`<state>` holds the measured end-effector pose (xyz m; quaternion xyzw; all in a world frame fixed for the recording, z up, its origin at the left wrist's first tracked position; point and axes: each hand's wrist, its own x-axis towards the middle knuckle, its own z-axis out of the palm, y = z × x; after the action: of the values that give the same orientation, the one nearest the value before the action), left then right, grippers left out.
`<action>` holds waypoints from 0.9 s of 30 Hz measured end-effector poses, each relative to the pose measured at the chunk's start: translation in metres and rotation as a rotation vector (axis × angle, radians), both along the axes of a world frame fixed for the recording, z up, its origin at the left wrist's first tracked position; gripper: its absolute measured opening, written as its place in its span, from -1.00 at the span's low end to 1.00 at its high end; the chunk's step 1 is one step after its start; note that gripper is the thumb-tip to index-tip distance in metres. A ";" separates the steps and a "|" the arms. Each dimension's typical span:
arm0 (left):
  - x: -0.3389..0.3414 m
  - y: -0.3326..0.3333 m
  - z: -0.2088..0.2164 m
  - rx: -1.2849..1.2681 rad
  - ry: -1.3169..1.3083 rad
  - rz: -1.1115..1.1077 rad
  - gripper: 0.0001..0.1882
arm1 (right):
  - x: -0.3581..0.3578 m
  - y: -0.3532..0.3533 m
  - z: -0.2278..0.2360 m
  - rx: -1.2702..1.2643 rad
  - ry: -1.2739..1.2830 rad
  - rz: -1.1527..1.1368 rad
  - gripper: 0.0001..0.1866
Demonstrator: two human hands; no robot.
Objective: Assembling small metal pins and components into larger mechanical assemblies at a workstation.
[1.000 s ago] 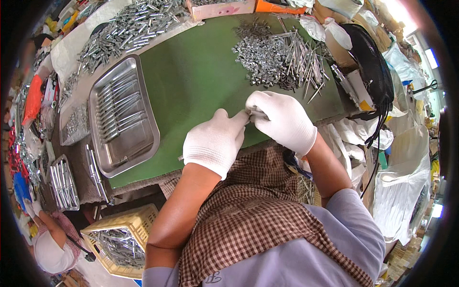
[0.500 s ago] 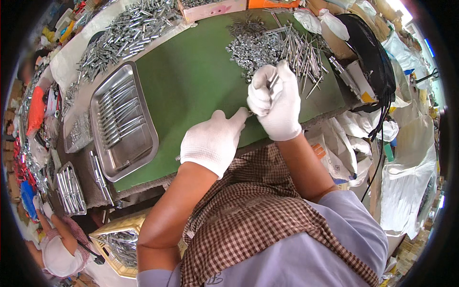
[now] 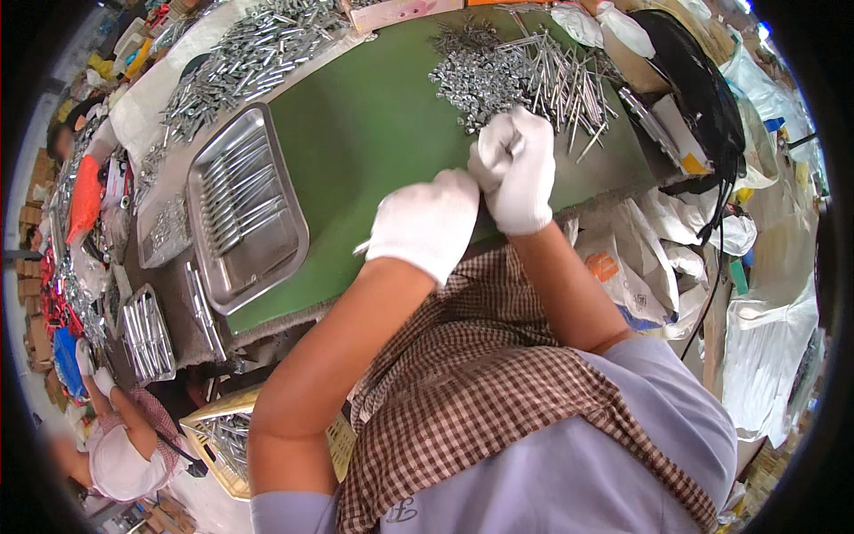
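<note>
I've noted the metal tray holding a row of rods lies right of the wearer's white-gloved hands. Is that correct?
The side is wrong: in the head view, the metal tray holding a row of rods lies left of the wearer's white-gloved left hand and right hand.

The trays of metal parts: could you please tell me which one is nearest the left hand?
The large tray, overlapping the green mat; the smaller tray lies farther left, away from the left hand.

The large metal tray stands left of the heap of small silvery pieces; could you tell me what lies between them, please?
Bare green work surface lies between the tray and the heap, as the head view shows.
</note>
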<state>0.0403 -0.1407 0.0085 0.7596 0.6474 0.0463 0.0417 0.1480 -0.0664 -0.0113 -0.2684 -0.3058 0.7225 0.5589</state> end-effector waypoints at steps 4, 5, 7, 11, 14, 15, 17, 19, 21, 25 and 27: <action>-0.008 0.005 -0.002 0.103 -0.002 -0.030 -0.77 | 0.001 0.012 -0.007 0.078 0.012 0.127 -0.48; -0.009 -0.002 -0.004 0.080 0.012 -0.020 -0.73 | 0.005 0.010 -0.008 0.004 0.033 0.121 -0.45; -0.010 -0.019 -0.009 0.133 -0.091 0.065 -0.60 | 0.025 -0.009 0.005 0.116 -0.232 0.060 -0.54; 0.023 -0.050 0.010 0.170 -0.332 0.167 -0.35 | 0.059 -0.055 0.001 0.783 -0.977 -0.034 -0.73; 0.040 -0.055 0.003 0.244 -0.572 -0.012 -0.35 | 0.090 -0.071 0.006 1.259 -1.435 -0.200 -0.57; 0.036 -0.061 0.004 0.351 -0.516 -0.079 -0.39 | 0.112 -0.075 0.010 0.688 -1.166 -0.033 -0.62; 0.020 -0.076 0.009 0.502 -0.473 -0.148 -0.47 | 0.187 -0.079 -0.004 0.868 -1.438 -0.177 -0.80; -0.016 -0.101 0.020 0.461 -0.486 -0.044 -0.50 | 0.265 -0.090 0.006 0.701 -1.382 0.048 -0.82; -0.051 -0.139 0.022 0.616 -0.263 0.292 -0.62 | 0.297 -0.097 0.014 0.268 -1.181 0.256 -0.78; -0.150 -0.182 -0.006 0.764 0.142 0.770 -0.47 | 0.268 -0.103 0.006 0.127 -1.076 0.180 -0.76; -0.187 -0.188 -0.018 0.588 0.220 0.936 -0.35 | 0.211 -0.093 0.023 0.233 -1.038 0.190 -0.81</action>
<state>-0.1470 -0.3292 -0.0097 0.3714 0.8758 0.1589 -0.2643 0.3592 -0.1590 0.0117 -0.4976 -0.6427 0.5035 0.2927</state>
